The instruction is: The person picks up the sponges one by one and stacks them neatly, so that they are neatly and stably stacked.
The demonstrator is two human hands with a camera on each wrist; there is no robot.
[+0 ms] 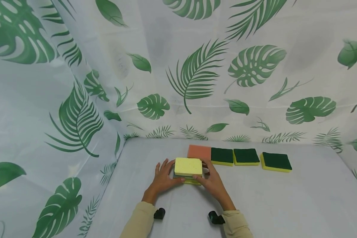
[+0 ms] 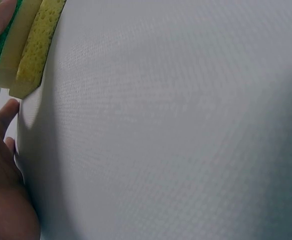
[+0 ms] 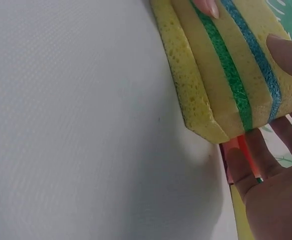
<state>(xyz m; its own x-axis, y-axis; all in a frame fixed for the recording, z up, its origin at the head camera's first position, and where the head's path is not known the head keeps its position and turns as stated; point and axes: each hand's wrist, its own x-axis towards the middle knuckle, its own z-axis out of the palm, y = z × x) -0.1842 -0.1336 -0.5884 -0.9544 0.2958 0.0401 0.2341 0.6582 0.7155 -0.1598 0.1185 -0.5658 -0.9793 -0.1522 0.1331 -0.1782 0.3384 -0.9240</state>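
A small stack of sponges (image 1: pixel 188 166) stands on the white table, its top sponge showing a pale yellow face. Seen from the right wrist, the layers run from a yellow sponge (image 3: pixel 185 65) at the table through a green scouring layer (image 3: pixel 225 70) and a blue one (image 3: pixel 255 50) to pale yellow. My left hand (image 1: pixel 162 180) grips the left end, thumb at the front edge; in the left wrist view its other fingers spread near the table. On the right end, my right hand (image 1: pixel 212 183) holds the stack with its thumb in front and its fingers round the far side.
Behind the stack runs a row of sponges: an orange one (image 1: pixel 198 152), then dark green-topped yellow ones (image 1: pixel 222 155), (image 1: pixel 246 156) and, past a small gap, another sponge (image 1: pixel 276 162). Leaf-printed sheets (image 1: pixel 202 119) hang at the table's back and left.
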